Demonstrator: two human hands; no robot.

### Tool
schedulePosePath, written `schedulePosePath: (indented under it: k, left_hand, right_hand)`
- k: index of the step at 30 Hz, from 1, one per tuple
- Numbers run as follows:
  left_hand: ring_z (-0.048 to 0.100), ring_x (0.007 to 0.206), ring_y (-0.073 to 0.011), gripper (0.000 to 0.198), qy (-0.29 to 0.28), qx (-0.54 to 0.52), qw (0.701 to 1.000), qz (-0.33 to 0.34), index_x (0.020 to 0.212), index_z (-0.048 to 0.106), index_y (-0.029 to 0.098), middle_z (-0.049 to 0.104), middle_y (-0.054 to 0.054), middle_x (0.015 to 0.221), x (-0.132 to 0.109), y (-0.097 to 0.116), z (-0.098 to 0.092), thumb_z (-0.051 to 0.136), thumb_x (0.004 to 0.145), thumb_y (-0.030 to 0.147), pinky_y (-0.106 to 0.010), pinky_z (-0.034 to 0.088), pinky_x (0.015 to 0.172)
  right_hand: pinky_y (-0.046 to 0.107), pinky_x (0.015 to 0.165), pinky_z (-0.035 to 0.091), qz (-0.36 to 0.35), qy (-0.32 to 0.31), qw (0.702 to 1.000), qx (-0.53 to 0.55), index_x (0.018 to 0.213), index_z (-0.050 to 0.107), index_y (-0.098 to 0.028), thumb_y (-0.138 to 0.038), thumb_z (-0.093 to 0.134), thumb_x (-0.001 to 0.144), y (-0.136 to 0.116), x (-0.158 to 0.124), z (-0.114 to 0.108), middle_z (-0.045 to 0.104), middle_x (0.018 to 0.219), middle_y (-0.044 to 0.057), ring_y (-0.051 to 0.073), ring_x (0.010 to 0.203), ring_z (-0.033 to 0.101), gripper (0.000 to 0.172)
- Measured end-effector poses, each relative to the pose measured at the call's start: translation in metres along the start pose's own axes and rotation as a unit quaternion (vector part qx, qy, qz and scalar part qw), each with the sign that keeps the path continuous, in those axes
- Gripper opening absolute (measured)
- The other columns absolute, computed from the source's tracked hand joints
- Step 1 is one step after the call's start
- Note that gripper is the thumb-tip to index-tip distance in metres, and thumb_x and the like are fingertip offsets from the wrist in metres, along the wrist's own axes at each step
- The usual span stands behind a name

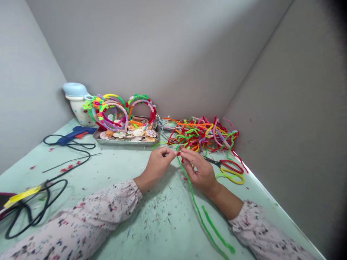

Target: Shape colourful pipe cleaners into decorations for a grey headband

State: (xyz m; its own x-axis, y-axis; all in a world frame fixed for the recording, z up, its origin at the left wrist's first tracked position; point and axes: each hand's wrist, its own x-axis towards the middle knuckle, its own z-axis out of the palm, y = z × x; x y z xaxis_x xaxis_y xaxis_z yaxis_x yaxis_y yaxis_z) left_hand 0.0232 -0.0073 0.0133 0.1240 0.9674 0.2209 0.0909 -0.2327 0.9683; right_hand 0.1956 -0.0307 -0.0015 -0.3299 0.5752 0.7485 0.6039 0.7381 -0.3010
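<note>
- Here we go: left hand [157, 168] pinched closed and right hand [199, 169] curled tight, fingertips almost meeting on a fuzzy green pipe cleaner [192, 191].
- That springy wire could slip free and snag the tangled pipe cleaner pile [202, 134] just ahead.
- Red-handled scissors [226, 164] sit by the right hand, so a careless reach could catch them.

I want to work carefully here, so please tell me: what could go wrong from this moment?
The scissors lie with their blades close to the right hand, which could touch them. The long green pipe cleaner trails down the table and might snag the right sleeve. The left sleeve could catch the black cord and drag the blue glue gun.
</note>
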Motion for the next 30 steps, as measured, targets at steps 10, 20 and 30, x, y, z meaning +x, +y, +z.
schedulePosePath:
  k: [10,20,30]
  left_hand:
    - [0.049,0.062,-0.0106,0.022,-0.064,0.0,0.998,0.014,0.07,0.061,0.014,0.057,0.002,0.065,-0.002,-0.002,0.002,0.06,0.079,0.034,-0.022,0.038,0.06]
    - [0.051,0.063,-0.0101,0.017,-0.076,0.003,0.997,0.02,0.079,0.062,0.014,0.06,0.0,0.072,-0.006,0.004,0.003,0.062,0.078,0.031,-0.021,0.039,0.059]
    - [0.04,0.053,-0.0071,0.011,-0.083,0.018,0.996,-0.011,0.075,0.061,0.013,0.051,0.004,0.061,-0.005,0.008,0.005,0.059,0.074,0.024,-0.019,0.031,0.05]
  right_hand:
    - [0.038,0.088,0.052,0.06,0.001,0.997,0.043,0.113,0.06,-0.025,-0.019,0.05,0.09,0.008,-0.003,0.004,0.066,0.106,0.007,0.02,0.101,0.062,0.026]
    - [0.038,0.087,0.051,0.051,0.016,0.998,0.032,0.11,0.061,-0.025,-0.016,0.049,0.09,0.007,-0.001,0.002,0.064,0.104,0.007,0.019,0.101,0.06,0.025]
    - [0.034,0.088,0.051,0.034,0.028,0.999,0.019,0.111,0.061,-0.025,-0.012,0.051,0.089,0.007,-0.003,0.002,0.064,0.104,0.006,0.018,0.1,0.06,0.027]
